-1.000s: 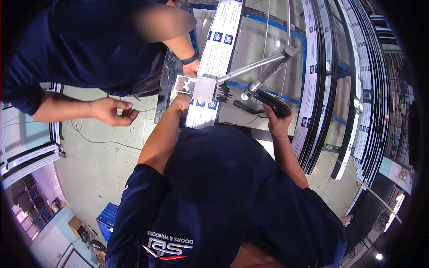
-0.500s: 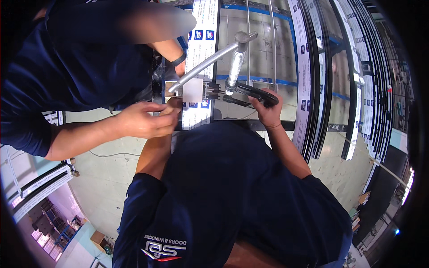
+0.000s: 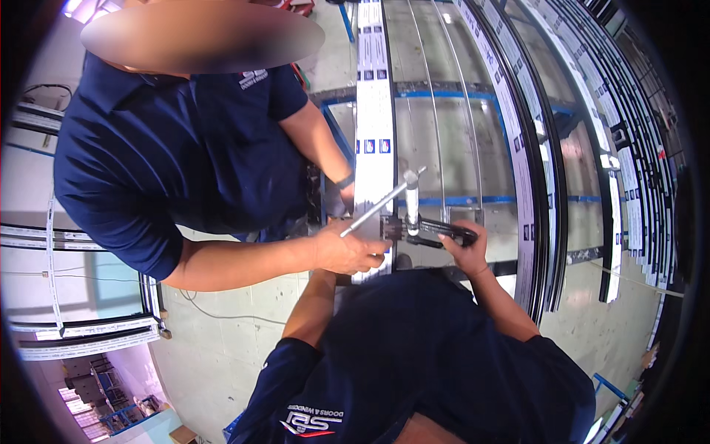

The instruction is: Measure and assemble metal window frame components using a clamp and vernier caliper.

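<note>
My right hand (image 3: 468, 248) is closed around the curved black end of a G-clamp (image 3: 435, 230). The clamp's silver screw (image 3: 412, 203) stands up, with a long sliding bar (image 3: 377, 207) slanting across its top. Its jaws meet a dark slotted piece (image 3: 392, 227) at the edge of a white-filmed profile (image 3: 375, 111). My left forearm (image 3: 309, 307) reaches up to the profile's near left side, where a co-worker's hand (image 3: 349, 250) covers my left hand. That co-worker's fingers lie over the profile, under the bar's lower end.
The co-worker in a navy shirt (image 3: 177, 140) leans in from the left. Blue-edged frame rails (image 3: 473, 200) run behind the clamp. Long filmed profiles (image 3: 526, 185) lie to the right, with more stacked beyond. A cable (image 3: 237, 318) trails across the floor at left.
My view has shifted, so the scene sits lower and further right. The co-worker's near hand has moved right, onto the profile beneath the clamp's bar. My right hand still holds the clamp.
</note>
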A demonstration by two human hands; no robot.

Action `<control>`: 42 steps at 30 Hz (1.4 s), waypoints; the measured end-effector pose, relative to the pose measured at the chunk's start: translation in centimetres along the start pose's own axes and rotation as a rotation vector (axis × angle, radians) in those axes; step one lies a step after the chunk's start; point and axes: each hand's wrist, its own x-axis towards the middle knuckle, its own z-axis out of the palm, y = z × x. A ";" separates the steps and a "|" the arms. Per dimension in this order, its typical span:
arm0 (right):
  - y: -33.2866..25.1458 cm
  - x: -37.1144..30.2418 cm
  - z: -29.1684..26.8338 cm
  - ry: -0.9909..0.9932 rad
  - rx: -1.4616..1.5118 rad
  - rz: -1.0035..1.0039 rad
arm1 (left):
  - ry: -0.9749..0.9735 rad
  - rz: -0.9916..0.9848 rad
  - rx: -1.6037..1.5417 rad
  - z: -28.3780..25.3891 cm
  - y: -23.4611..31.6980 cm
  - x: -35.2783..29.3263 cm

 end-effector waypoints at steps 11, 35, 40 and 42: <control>-1.0 0.1 0.0 0.077 0.040 0.016 | 0.112 0.232 0.673 3.1 1.1 1.3; -2.1 -0.1 1.8 0.107 0.071 -0.073 | -0.188 -0.316 -0.664 1.2 13.3 5.0; 1.2 -0.6 2.1 0.236 0.070 -0.081 | -0.583 -1.337 -2.183 -5.8 11.5 2.0; 0.8 0.5 0.8 -0.059 0.033 0.064 | -0.364 -1.424 -2.282 -10.0 6.7 -0.5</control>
